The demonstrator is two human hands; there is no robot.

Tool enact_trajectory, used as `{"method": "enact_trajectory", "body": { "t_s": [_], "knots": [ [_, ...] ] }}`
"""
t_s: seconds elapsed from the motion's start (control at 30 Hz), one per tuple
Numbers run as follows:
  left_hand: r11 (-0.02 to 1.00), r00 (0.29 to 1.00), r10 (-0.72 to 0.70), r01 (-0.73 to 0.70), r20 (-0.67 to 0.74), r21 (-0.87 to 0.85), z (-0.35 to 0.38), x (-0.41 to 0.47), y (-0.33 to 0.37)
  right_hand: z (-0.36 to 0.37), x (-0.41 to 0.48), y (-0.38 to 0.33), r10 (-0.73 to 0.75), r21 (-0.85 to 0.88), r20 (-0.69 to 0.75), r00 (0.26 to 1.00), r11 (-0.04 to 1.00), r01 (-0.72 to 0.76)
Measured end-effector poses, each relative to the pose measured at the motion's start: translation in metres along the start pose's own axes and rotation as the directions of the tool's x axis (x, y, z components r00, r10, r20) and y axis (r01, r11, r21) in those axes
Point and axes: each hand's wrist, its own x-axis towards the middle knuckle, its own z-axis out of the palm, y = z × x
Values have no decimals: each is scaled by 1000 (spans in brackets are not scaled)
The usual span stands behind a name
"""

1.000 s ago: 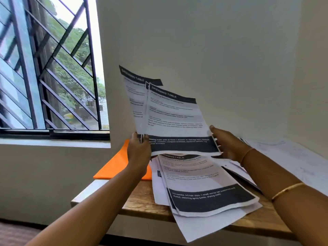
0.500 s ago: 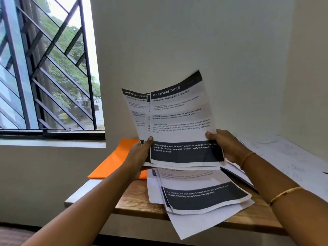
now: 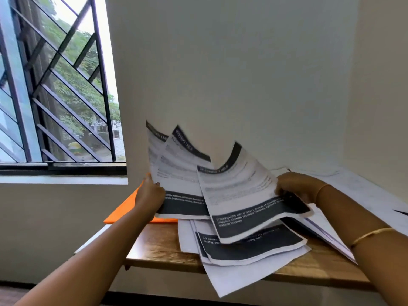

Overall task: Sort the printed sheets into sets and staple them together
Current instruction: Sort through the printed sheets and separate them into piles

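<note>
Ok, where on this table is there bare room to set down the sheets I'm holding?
Bare wood shows on the table at front left, between the orange folder and the loose pile, and in a strip at the front right, between that pile and the white papers. The middle is crowded: the pile overhangs the front edge.

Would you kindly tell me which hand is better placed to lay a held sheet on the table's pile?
Probably the right hand: its sheet leans over the pile, while the left hand grips its sheets upright beside the orange folder.
</note>
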Motion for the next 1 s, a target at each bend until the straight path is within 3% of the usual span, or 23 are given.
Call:
{"method": "enact_trajectory", "body": {
  "t_s": [0.1,0.17,0.3,0.5,0.6,0.73,1.0],
  "knots": [
    [980,990,-138,133,21,148,-3,7,-7,0,-6,5,61,-216,90,994,976,-40],
    [970,987,-163,159,4,183,-2,12,-11,2,-8,8,76,-252,128,989,967,-42],
    [982,985,-159,165,-69,95,-3,15,-22,5,-10,16,151,-35,260,954,988,-147],
    [985,957,-107,66,-269,-157,-10,10,-17,17,-11,21,161,34,371,914,982,-187],
    [975,932,-114,39,-344,-217,-12,12,-11,22,-14,16,151,-64,339,928,988,-138],
    [966,906,-107,-4,-410,-260,-13,14,-4,28,-15,10,126,-336,280,952,942,-26],
    [928,906,-145,-15,-399,-371,-13,12,4,40,-15,0,21,-555,208,978,825,101]
  ]
}}
